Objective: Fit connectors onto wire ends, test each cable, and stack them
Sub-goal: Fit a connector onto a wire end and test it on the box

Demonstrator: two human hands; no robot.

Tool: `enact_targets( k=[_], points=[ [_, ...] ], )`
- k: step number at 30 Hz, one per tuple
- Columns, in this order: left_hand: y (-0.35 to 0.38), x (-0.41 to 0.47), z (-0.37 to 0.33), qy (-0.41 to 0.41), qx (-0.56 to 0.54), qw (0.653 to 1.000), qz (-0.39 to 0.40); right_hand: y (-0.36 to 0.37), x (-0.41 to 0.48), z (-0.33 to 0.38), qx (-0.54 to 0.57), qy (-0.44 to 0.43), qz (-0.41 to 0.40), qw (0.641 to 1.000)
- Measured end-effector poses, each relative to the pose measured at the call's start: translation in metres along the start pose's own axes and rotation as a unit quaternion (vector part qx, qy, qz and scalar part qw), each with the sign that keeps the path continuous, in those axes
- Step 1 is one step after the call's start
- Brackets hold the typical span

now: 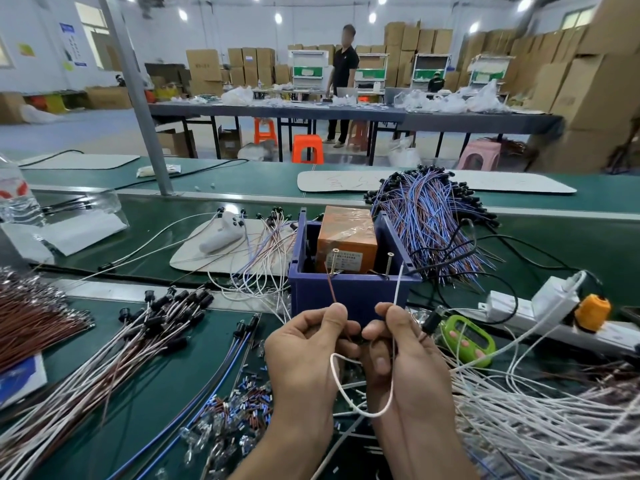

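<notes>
Surface (145,386) of dull green matting, strewn with wire. At the far right a thick sheaf of thin blue and brown wires (429,220) fans toward the viewer, with black caps at its far ends. At the left lie finished cables (114,355), white and brown, slanting up to the right, with black connectors at their upper ends. In the middle stands a square blue plastic box (349,292) holding an orange block (346,233) wrapped in glossy film. Two brass-coloured screws (334,261) stand upright at its near wall.

Just in front of the box, both hands are raised close together, thumbs nearly touching. The left hand (304,355) pinches a stiff brown wire (332,289) between thumb and forefinger; the wire points straight up toward the left screw. The right hand (412,351) pinches a white wire (398,289) the same way; it points up, just beside the right screw. Below the hands the white wire hangs in a slack loop.
</notes>
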State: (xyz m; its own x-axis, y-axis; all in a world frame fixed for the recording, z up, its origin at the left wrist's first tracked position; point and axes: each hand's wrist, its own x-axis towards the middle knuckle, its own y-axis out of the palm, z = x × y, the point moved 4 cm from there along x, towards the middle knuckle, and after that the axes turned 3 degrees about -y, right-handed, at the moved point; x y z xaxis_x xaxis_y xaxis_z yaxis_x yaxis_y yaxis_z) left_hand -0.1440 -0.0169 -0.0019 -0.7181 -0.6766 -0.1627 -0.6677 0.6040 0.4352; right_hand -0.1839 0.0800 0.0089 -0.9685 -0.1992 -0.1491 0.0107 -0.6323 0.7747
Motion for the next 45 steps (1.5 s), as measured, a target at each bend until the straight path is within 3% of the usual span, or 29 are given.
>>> enact_targets(
  k=[45],
  points=[
    [0.001,0.009,0.011,-0.016,0.018,1.000,0.018,-0.010,0.011,-0.003,-0.081,0.003,-0.053,0.995]
  ],
)
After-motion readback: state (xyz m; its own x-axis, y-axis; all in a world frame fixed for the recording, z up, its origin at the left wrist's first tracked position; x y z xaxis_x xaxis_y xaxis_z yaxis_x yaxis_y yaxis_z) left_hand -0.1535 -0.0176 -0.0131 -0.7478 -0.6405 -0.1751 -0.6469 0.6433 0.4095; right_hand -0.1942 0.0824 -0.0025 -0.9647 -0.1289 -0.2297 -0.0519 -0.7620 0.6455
